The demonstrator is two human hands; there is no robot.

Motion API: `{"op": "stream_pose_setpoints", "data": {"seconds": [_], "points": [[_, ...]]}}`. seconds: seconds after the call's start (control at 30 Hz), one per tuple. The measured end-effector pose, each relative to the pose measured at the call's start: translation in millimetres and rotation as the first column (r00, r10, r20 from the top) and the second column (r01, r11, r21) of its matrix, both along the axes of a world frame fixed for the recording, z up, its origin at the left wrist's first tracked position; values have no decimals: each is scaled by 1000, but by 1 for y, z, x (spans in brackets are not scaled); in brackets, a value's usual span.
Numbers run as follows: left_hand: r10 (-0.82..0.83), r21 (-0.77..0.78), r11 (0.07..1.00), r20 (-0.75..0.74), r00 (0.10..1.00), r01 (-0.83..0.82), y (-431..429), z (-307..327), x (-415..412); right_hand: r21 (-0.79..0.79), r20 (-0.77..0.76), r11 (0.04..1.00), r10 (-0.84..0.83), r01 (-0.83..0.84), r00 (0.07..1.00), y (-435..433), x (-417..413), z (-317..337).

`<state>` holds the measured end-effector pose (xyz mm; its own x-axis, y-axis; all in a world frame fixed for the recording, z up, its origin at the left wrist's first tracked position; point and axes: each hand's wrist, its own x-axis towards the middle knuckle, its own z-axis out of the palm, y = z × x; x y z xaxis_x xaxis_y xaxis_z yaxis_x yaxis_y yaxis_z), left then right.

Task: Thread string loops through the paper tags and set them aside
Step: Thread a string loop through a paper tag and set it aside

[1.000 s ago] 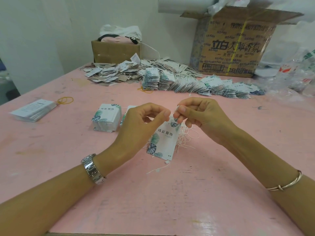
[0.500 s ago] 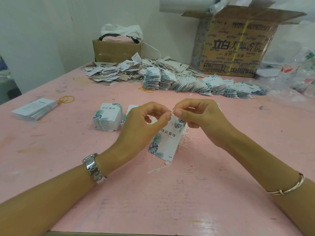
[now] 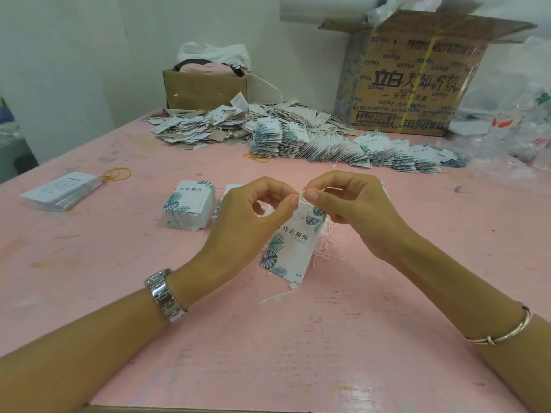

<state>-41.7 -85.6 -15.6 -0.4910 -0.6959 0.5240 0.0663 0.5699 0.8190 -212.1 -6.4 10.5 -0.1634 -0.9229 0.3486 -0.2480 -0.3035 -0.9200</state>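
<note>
From my remote seat I see almost nothing different from a second ago: both hands hold the same pose above the pink table (image 3: 298,347), fingertips meeting in the middle of the view. My left hand (image 3: 253,225), with the metal watch (image 3: 165,296) on its wrist, pinches the top corner of the paper tag (image 3: 293,245) between thumb and forefinger, the other fingers curled. My right hand (image 3: 354,210) is curled too, thumb and forefinger pinching the white string (image 3: 302,194) at the tag's top edge. The tag hangs tilted from that pinch just as before, leaf print facing me, its lower end near the table. A loose bundle of strings (image 3: 328,242) lies just behind it, under the right hand. The stack of unthreaded tags (image 3: 189,208) sits beside the left hand, unmoved, and the row of finished tags (image 3: 372,152) lies well beyond the hands, unchanged.
</note>
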Motion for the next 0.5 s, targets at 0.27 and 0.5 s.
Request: {"op": "stream_pose_setpoints", "data": {"seconds": [0.27,0.5], "points": [[23,-108,994,58,998,-17,5,2,1,-28,17,1000,2,-2,1000,0,6,-3],[-3,-114,993,72,997,11,6,3,1,38,103,999,34,-38,994,1,11,-5]]}}
